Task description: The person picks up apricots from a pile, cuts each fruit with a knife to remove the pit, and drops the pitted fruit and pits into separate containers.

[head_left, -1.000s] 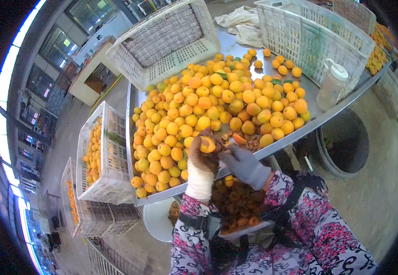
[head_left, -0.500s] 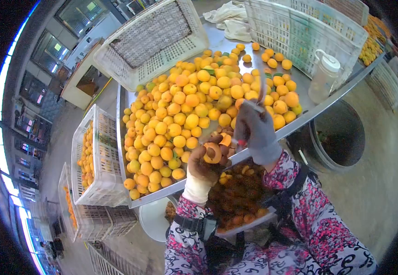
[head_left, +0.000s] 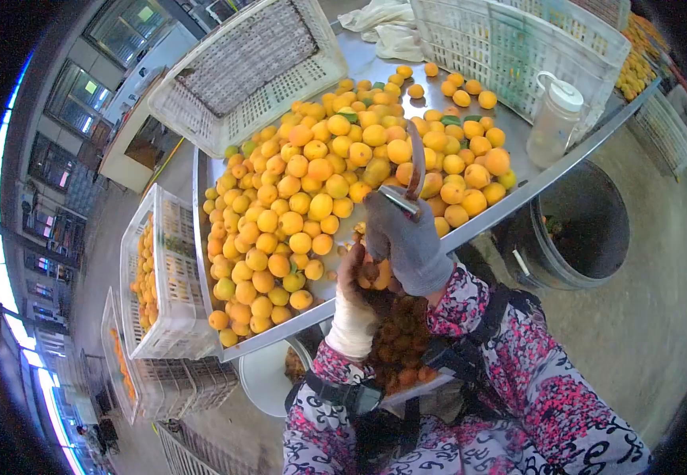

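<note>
My right hand (head_left: 411, 245), in a grey glove, is closed around a curved knife (head_left: 417, 162). Its blade points up and away over the fruit. Close against it, my left hand (head_left: 351, 277), with a white wrap at the wrist, holds a cut apricot (head_left: 370, 275), partly hidden by the right hand. A large heap of whole apricots (head_left: 296, 190) lies on the metal table (head_left: 296, 323) beyond both hands. Below them, at my lap, sits a container with apricot pieces (head_left: 403, 344), partly covered by my sleeves.
A tipped white crate (head_left: 248, 75) and another crate (head_left: 517, 63) stand at the table's far side. A lidded plastic bottle (head_left: 555, 119) is at right, above a dark bucket (head_left: 577, 229). Crates of apricots (head_left: 173, 277) and a white bucket (head_left: 264, 380) are at left.
My right hand has moved left and down to meet the left hand, the knife now upright. The cut apricot is lower and more hidden. The view has shifted slightly.
</note>
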The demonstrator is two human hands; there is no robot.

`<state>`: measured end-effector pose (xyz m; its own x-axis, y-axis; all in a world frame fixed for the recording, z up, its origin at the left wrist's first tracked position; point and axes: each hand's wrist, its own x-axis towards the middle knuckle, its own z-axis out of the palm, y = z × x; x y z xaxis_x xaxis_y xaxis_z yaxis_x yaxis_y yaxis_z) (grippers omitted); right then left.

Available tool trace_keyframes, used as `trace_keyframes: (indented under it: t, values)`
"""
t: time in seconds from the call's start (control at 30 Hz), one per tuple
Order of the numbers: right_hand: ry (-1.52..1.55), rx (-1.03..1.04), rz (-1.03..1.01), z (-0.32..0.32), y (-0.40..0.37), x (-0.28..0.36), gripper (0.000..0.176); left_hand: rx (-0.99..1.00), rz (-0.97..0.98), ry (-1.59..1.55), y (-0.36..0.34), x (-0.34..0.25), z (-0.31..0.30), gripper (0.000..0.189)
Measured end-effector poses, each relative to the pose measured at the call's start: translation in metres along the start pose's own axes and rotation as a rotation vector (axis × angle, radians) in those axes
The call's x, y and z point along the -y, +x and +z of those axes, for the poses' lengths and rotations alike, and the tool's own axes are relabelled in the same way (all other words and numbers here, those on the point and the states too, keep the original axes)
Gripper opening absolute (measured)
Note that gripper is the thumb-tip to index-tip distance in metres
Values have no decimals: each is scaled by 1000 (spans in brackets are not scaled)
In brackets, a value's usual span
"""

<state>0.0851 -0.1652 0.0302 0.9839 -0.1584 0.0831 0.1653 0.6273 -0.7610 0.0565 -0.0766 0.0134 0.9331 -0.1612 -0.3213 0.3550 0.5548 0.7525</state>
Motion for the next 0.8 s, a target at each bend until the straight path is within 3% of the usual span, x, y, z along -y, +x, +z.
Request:
trace_keyframes:
  t: [0.03,0.1,0.2,0.33,0.4,0.43,0.5,0.53,0.57,0.6,0.63,0.67,0.7,0.73,0.77,0.8]
  values:
    - [5,-52,41,1,2,0,14,-1,0,0,1,2,-8,34]
    - [11,-105,81,1,5,1,19,224,-210,-177,6,4,-32,31]
    - [474,7,195,-11,12,5,39,338,-346,-283,4,-9,-30,33]
    - [578,66,239,-8,13,-5,40,415,-385,-421,1,-8,-23,32]
    - [255,-21,152,0,12,-8,33,-113,-117,19,-11,-18,4,30]
    - [258,-20,152,5,12,-8,33,-113,-115,22,-8,-13,-5,30]
    - [-95,-186,-7,14,12,-5,33,144,143,141,7,3,-33,35]
    - [-245,-120,-103,5,16,-9,30,143,143,139,15,1,-37,35]
    - [-246,-119,-101,-1,19,-9,30,49,-7,-21,24,-5,-39,31]
    - [-566,23,-192,-5,22,-8,23,-42,-159,-179,29,-11,-42,30]
    - [-886,167,-284,-8,24,-9,24,-41,-160,-179,29,-16,-44,30]
    - [-1073,254,-122,-9,23,-13,32,-48,-124,-151,28,-22,-44,28]
    - [-1077,251,-124,-11,20,-22,32,-57,-86,-125,28,-24,-43,26]
    - [-1226,291,-149,-9,15,-28,33,59,221,187,21,-17,-47,37]
    - [-1374,332,-173,-7,13,-31,34,60,219,185,24,-15,-48,37]
    - [-1378,370,-59,-9,10,-30,34,90,222,148,28,-13,-49,35]
